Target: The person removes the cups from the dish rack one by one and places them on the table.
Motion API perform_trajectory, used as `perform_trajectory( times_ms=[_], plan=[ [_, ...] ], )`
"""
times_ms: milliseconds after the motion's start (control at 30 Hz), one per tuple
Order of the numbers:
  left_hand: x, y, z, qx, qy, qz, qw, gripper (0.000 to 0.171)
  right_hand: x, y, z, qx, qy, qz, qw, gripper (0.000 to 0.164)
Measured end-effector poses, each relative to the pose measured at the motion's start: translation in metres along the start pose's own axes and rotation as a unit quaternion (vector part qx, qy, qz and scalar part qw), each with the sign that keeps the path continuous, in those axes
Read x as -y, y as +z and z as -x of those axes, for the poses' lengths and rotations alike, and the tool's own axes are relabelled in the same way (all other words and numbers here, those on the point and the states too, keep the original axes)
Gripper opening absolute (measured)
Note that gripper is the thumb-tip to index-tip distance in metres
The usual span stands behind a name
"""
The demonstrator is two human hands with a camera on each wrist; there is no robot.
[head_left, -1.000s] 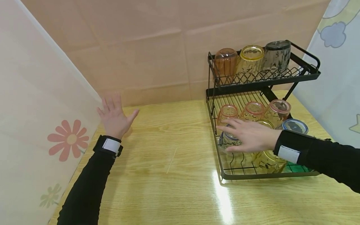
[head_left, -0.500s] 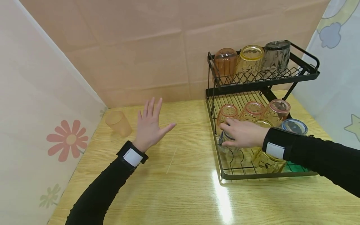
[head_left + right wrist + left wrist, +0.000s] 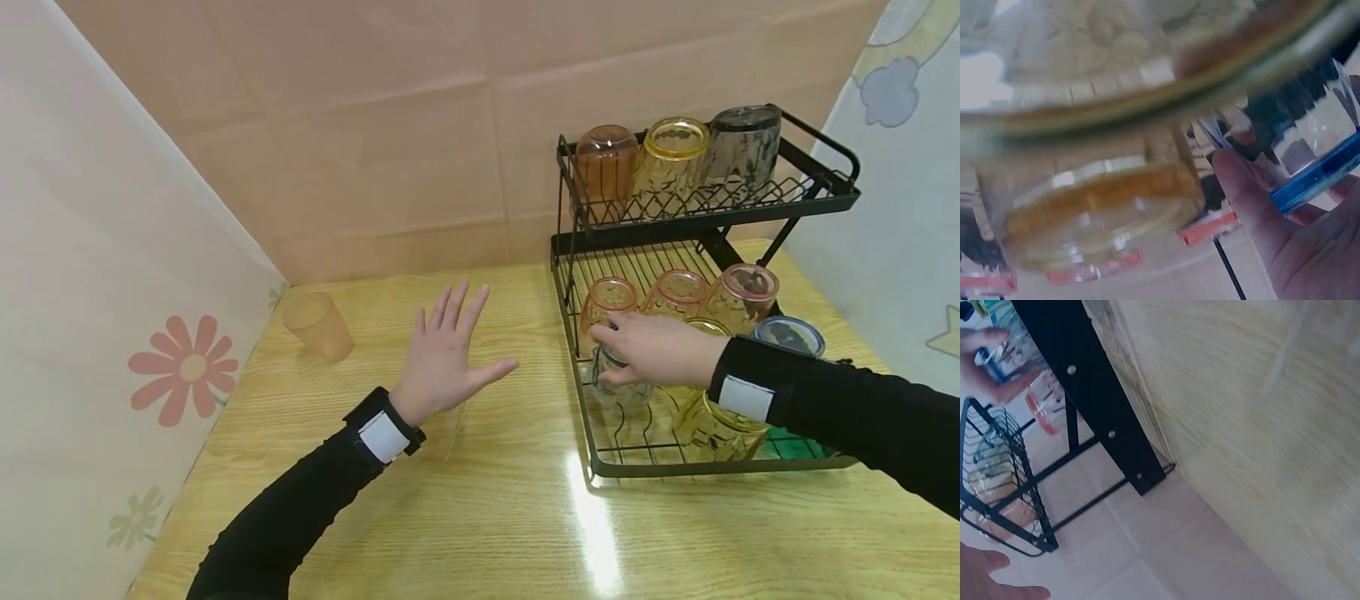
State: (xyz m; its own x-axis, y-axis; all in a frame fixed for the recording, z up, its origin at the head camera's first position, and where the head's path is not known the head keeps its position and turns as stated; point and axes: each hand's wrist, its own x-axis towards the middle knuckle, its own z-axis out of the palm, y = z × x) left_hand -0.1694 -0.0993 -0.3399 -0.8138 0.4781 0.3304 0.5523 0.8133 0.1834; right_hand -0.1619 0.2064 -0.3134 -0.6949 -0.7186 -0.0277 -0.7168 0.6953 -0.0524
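Grips left blue-ringed glass (image 3: pixel 622 393) with right hand (image 3: pixel 656 350), spreads left hand (image 3: pixel 445 367) wide; best lift straight up, avoiding near yellow glass (image 3: pixel 720 432).

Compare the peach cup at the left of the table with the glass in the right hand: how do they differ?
Colour: the peach cup is one tint all over, while the glass is clear with a blue band.
Surface: the cup looks plain; the glass looks patterned.
Place: the cup is on the table, untouched; the right hand grips the glass at the rack's lower tier.
Shared: both are handleless drinking vessels.
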Motion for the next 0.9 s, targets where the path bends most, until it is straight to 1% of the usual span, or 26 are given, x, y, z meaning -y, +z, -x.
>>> perform_trajectory(
  times_ms=[133,233,300,367,433,533,633,700,767,833,867,900],
  plan=[
    [-0.007,0.006,0.001,0.008,0.007,-0.001,0.9999,0.098,0.001,-0.014,0.002,0.008,0.024,0.0,1.0,0.044],
    [-0.012,0.01,0.001,0.013,0.015,0.001,0.9998,0.098,0.002,-0.027,0.004,0.004,0.037,0.006,0.999,0.05],
    [-0.016,0.014,0.0,0.018,0.019,0.006,0.9996,0.098,0.002,-0.035,0.005,-0.002,0.039,0.015,0.999,0.055],
    [-0.02,0.017,-0.001,0.021,0.022,0.012,0.9995,0.098,0.002,-0.04,0.007,-0.012,0.037,0.023,0.999,0.057],
    [-0.025,0.019,-0.002,0.024,0.023,0.019,0.9993,0.098,0.003,-0.045,0.008,-0.023,0.035,0.023,0.999,0.054],
    [-0.031,0.021,-0.006,0.024,0.019,0.044,0.9986,0.096,0.005,-0.051,0.01,-0.045,0.041,0.008,0.998,0.046],
    [-0.038,0.021,-0.01,0.022,0.005,0.092,0.9955,0.094,0.01,-0.055,0.01,-0.072,0.062,-0.031,0.995,0.044],
    [-0.042,0.02,-0.014,0.017,-0.009,0.133,0.9909,0.091,0.013,-0.056,0.009,-0.093,0.079,-0.072,0.99,0.043],
    [-0.046,0.019,-0.017,0.008,-0.026,0.183,0.9827,0.087,0.018,-0.055,0.008,-0.112,0.098,-0.121,0.981,0.044],
    [-0.048,0.018,-0.02,0.001,-0.046,0.244,0.9687,0.085,0.023,-0.053,0.005,-0.133,0.112,-0.166,0.971,0.042],
    [-0.05,0.017,-0.021,-0.002,-0.056,0.276,0.9594,0.084,0.025,-0.051,0.004,-0.144,0.118,-0.186,0.965,0.042],
    [-0.051,0.016,-0.022,-0.004,-0.068,0.311,0.948,0.083,0.027,-0.049,0.002,-0.154,0.123,-0.204,0.959,0.043]
  ],
)
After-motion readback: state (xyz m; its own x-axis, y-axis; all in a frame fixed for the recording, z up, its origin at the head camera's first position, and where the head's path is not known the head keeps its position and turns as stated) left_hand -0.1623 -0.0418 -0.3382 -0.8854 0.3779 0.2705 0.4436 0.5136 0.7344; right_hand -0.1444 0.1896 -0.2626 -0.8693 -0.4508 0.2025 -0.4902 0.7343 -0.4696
